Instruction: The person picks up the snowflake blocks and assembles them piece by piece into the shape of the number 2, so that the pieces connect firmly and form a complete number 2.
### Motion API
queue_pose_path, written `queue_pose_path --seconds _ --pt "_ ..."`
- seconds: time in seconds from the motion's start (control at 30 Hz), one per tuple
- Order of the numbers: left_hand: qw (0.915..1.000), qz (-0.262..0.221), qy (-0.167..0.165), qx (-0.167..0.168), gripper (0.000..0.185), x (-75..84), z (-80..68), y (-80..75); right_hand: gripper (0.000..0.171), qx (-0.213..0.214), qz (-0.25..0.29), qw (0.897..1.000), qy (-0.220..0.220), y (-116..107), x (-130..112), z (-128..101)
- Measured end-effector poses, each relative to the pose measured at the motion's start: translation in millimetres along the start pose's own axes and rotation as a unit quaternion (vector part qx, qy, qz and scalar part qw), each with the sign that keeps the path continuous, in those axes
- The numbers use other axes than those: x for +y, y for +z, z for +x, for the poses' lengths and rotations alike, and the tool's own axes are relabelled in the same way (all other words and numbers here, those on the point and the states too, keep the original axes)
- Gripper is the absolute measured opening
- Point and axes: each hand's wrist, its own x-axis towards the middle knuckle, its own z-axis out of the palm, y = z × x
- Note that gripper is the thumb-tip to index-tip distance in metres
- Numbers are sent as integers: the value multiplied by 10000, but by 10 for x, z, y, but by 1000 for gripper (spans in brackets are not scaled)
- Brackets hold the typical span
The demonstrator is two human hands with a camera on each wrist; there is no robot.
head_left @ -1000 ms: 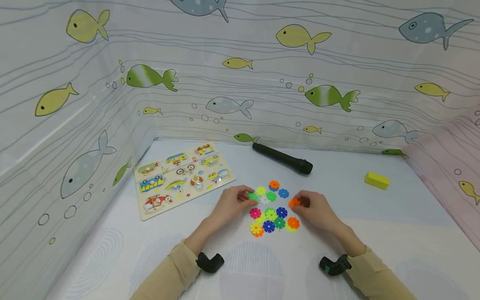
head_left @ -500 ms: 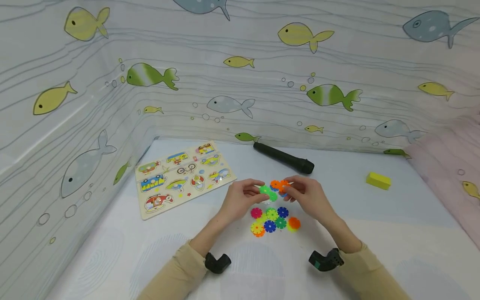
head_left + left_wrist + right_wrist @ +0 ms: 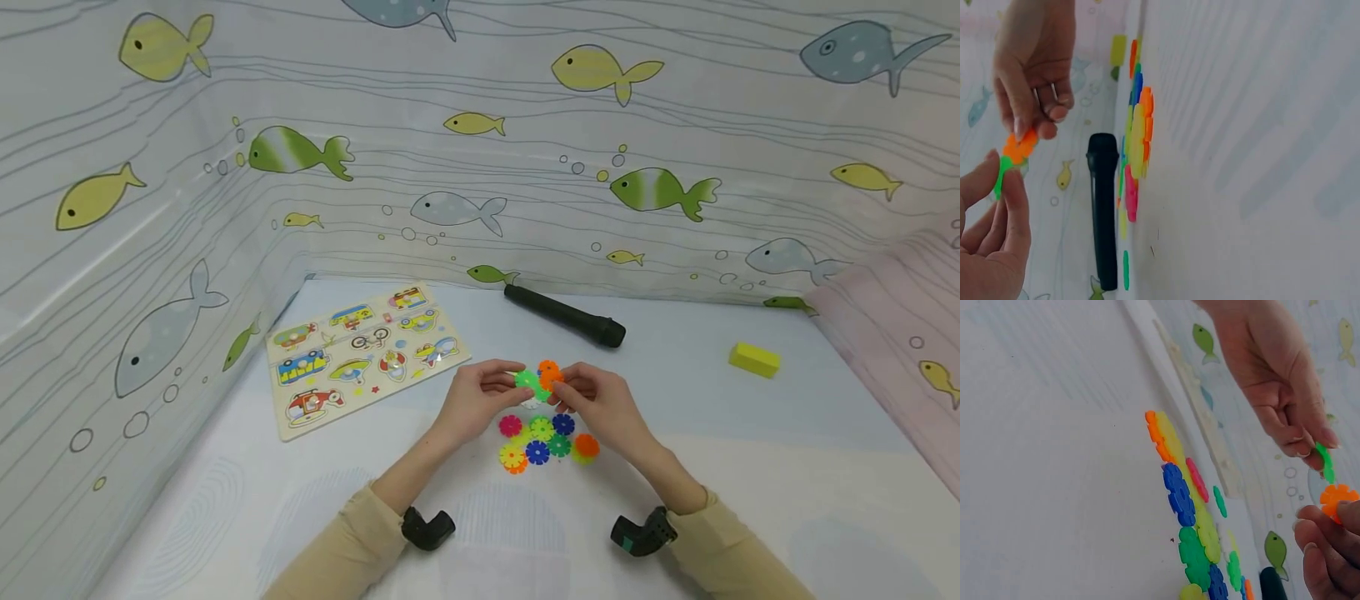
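My left hand [image 3: 516, 383] pinches a green snowflake disc [image 3: 527, 380] between thumb and fingers, a little above the table. Facing it, my right hand [image 3: 561, 387] pinches an orange snowflake disc [image 3: 552, 378]. The two discs sit edge to edge; I cannot tell whether they interlock. The left wrist view shows the green disc [image 3: 1002, 177] right under the orange disc [image 3: 1019, 147]. In the right wrist view the green disc [image 3: 1325, 464] and the orange disc [image 3: 1337, 499] nearly touch. Several loose coloured discs [image 3: 543, 437] lie flat on the table just below both hands.
A wooden vehicle puzzle board [image 3: 360, 354] lies to the left. Behind the hands lies a black cylinder [image 3: 566, 317], and a yellow block [image 3: 753, 360] sits at the right. Fish-patterned walls [image 3: 480, 167] enclose the white table [image 3: 750, 467] on three sides.
Both hands have lifted off the table, each with its disc, and moved inward. The orange disc came left to meet the green one above the pile.
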Motion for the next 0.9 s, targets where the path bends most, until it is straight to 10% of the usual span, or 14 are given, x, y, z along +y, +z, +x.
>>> queue_pose_path --seconds 0.9 --pt "9998 -94 56 187 37 2 -15 13 15 -138 -68 9992 -374 29 30 -22"
